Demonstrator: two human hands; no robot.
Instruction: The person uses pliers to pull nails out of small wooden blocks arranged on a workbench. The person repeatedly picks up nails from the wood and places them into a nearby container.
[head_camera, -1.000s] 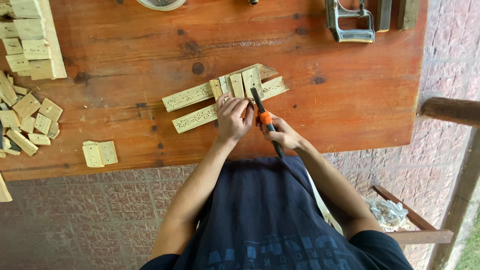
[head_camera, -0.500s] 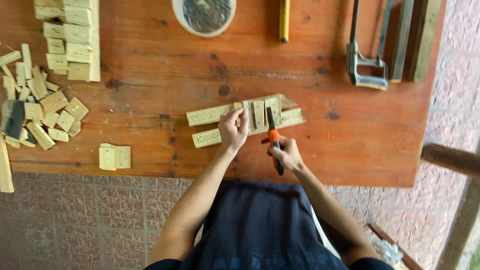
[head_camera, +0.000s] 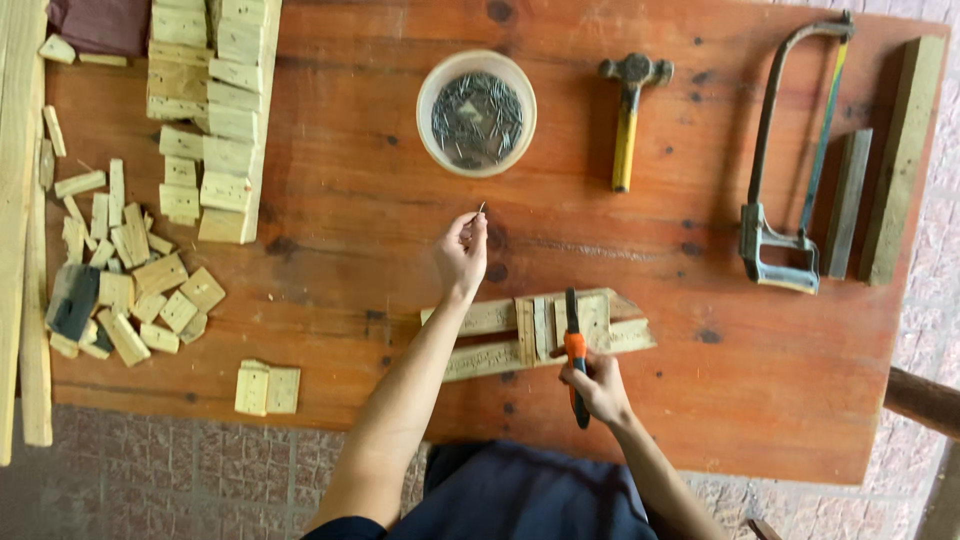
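Reddish wooden desk (head_camera: 330, 300) fills my view, its left edge cut off. My left hand (head_camera: 462, 252) pinches a thin nail (head_camera: 481, 210), barely discernible, below the nail bowl (head_camera: 476, 112). My right hand (head_camera: 602, 388) is closed on orange-handled pliers (head_camera: 574, 360), their tips over the slat assembly (head_camera: 540, 328).

Woodworking workshop, hammer (head_camera: 628, 110), hacksaw (head_camera: 790, 160), wood offcuts (head_camera: 130, 280)

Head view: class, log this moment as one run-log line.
left hand: pinching nail, raised | right hand: gripping orange-handled pliers over wooden slat frame | bowl of nails: beyond left hand
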